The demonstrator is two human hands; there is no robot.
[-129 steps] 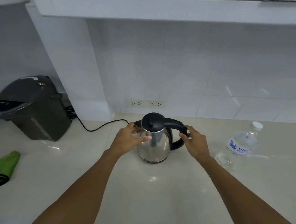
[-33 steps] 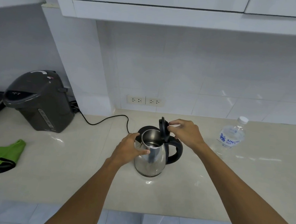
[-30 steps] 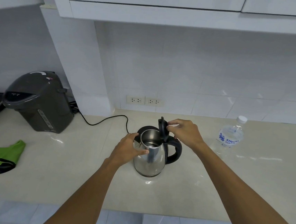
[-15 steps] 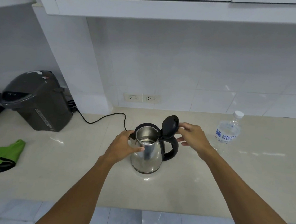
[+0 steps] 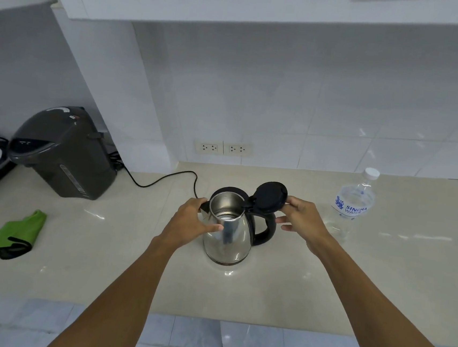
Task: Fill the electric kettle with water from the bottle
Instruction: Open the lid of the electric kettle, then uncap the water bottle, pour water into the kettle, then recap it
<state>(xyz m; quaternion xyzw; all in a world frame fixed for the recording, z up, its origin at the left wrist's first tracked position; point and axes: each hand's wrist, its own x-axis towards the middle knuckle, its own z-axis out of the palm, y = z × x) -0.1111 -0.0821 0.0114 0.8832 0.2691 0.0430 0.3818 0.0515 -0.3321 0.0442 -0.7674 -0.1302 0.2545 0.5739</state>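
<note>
A steel electric kettle (image 5: pixel 230 237) with a black handle stands upright in the middle of the beige counter. Its black lid (image 5: pixel 270 197) is swung back over the handle, so the mouth is open and the inside looks dry. My left hand (image 5: pixel 189 221) grips the kettle's body on its left side near the rim. My right hand (image 5: pixel 301 219) is just right of the lid, fingertips at its edge. A clear water bottle (image 5: pixel 355 203) with a white cap and blue label stands capped to the right, a little beyond my right hand.
A dark hot-water dispenser (image 5: pixel 62 151) sits at the back left, its black cord (image 5: pixel 163 179) trailing toward the kettle. A green cloth (image 5: pixel 17 234) lies at the front left. Wall sockets (image 5: pixel 223 148) are behind the kettle. The counter's front edge (image 5: pixel 208 318) is near me.
The kettle's lid went from shut to fully tipped back under my right hand. My left hand has stayed on the kettle's body. The bottle has not moved.
</note>
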